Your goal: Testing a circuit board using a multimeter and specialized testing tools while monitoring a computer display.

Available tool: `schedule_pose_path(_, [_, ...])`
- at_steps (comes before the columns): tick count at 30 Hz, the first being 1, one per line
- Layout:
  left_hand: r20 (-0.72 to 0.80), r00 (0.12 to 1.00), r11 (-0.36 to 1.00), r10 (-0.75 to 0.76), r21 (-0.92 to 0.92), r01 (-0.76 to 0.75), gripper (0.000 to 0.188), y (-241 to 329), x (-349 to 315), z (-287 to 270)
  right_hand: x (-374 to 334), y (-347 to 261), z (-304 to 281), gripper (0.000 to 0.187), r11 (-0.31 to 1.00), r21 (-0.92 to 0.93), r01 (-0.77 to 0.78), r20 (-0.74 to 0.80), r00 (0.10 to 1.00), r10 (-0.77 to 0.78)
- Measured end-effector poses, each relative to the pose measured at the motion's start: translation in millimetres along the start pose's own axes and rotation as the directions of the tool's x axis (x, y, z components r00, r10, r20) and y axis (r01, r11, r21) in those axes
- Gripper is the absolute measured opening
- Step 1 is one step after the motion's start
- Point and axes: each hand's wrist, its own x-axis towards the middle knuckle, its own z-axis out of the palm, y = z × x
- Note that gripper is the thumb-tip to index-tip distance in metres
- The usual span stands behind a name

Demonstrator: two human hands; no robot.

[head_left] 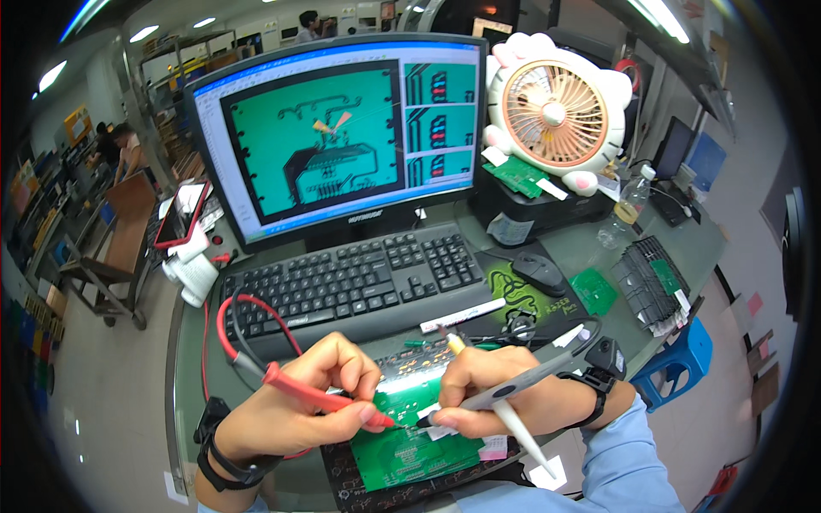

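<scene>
One green circuit board (385,466) on a dark mat (340,477), right by the near edge of the desk (191,342). Left hand (295,421) pinches one red probe (299,387), fingers closed on it; right hand (505,369) closed round one grey probe (530,379), plus one white tool (523,434). Tips close together at the board; contact, can't tell. One keyboard (351,286) hems the far side. Rightward: one mouse (540,275), one black rack (637,286) bearing green board, one bottle (629,210), part-filled, yellowish liquid. Behind: one monitor (316,162), one fan (554,113).
</scene>
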Motion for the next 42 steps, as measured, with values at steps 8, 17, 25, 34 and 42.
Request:
schedule_pose_path(8, [0.049, 0.999, 0.999, 0.015, 0.051, -0.018, 0.028, -4, -3, -7, 0, 6, 5, 0.02, 0.999, 0.018, 0.041, -0.021, 0.999, -0.041])
schedule_pose_path(17, [0.063, 0.998, 0.998, 0.031, 0.058, -0.035, 0.027, -4, -1, -7, -1, 8, 6, 0.02, 0.996, 0.074, 0.047, -0.008, 0.999, -0.046])
schedule_pose_path(25, [0.031, 0.999, 0.998, 0.034, 0.046, -0.035, 0.027, -6, -2, -4, -1, 8, 4, 0.022, 0.995, 0.088, 0.053, -0.006, 0.999, -0.052])
schedule_pose_path(34, [0.055, 0.991, 0.978, -0.121, 0.179, 0.11, 0.048, 25, 9, -12, 74, -12, -7, 0.033, 0.987, 0.121, -0.11, 0.095, 0.991, 0.098])
schedule_pose_path(42, [-0.245, 0.882, 0.852, 0.402, -0.253, -0.458, 0.023, -19, -52, -56, 52, -10, -14, 0.025, 0.999, -0.011, -0.048, 0.306, 0.951, 0.049])
